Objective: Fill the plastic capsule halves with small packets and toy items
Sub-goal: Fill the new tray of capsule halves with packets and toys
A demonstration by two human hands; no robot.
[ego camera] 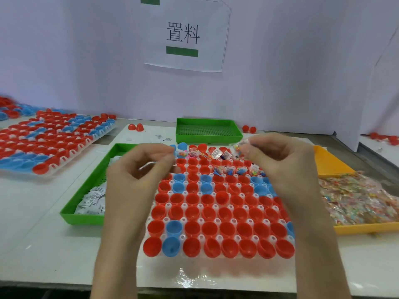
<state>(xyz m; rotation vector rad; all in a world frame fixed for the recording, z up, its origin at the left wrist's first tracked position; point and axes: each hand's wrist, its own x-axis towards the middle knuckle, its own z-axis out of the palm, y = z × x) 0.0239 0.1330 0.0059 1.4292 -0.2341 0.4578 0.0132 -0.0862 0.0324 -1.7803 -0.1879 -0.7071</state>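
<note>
Bare left hand (138,169), bare right hand (282,162).

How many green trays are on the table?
2. One green tray sits on the left, holding white packets, partly behind a hand. The other green tray is at the back, near the wall. None seems hidden.

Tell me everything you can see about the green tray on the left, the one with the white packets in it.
The green tray is a bright plastic rectangle with low upright walls and a perforated floor. It lies flat on the white table, just left of the capsule rack. A heap of white packets with dark print lies in its near end. The left hand and its forearm hide the tray's right side.
</note>
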